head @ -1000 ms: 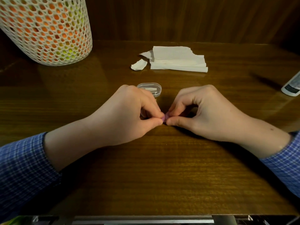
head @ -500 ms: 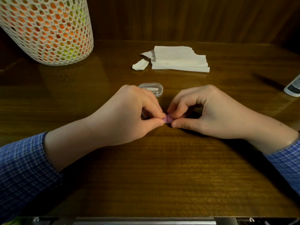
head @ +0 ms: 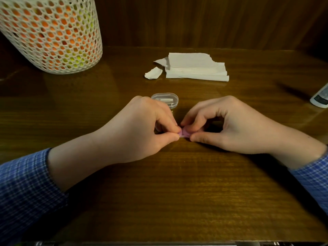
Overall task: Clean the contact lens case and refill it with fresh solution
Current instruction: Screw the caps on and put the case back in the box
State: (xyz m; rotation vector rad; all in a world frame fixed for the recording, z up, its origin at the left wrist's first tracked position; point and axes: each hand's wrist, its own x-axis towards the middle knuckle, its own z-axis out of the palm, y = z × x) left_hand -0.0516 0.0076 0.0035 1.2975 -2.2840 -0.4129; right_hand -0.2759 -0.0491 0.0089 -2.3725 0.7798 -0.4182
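More of the purple lens case [head: 184,134] was exposed than a second before, pinched at the table's middle between the left hand [head: 142,128] and right hand [head: 229,125]; opening was judged underway.

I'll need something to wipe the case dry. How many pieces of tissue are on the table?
2: a folded stack of tissue at the back centre of the table, and a small torn scrap just left of it. None looks hidden.
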